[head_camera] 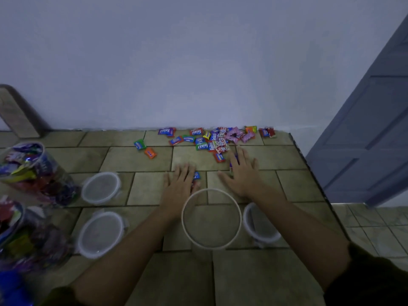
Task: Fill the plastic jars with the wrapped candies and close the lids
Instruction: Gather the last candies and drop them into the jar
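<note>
An open clear jar (211,192) stands empty on the tiled counter in front of me, seen from above. My left hand (180,184) lies flat just beyond its rim, fingers spread, over a couple of candies; a blue one (197,175) shows beside it. My right hand (241,173) lies flat to the right, fingers spread, a purple candy at its fingertips. A heap of wrapped candies (217,140) sits near the wall, with a green (139,144) and an orange one (150,153) apart at the left. Two jars full of candies (33,173) (26,237) stand at the left.
Three clear lids lie on the counter: two at the left (101,187) (101,234) and one behind my right forearm (262,228). The counter's right edge (313,171) drops to a tiled floor. A blue-grey door (371,138) stands at the right. A white wall backs the counter.
</note>
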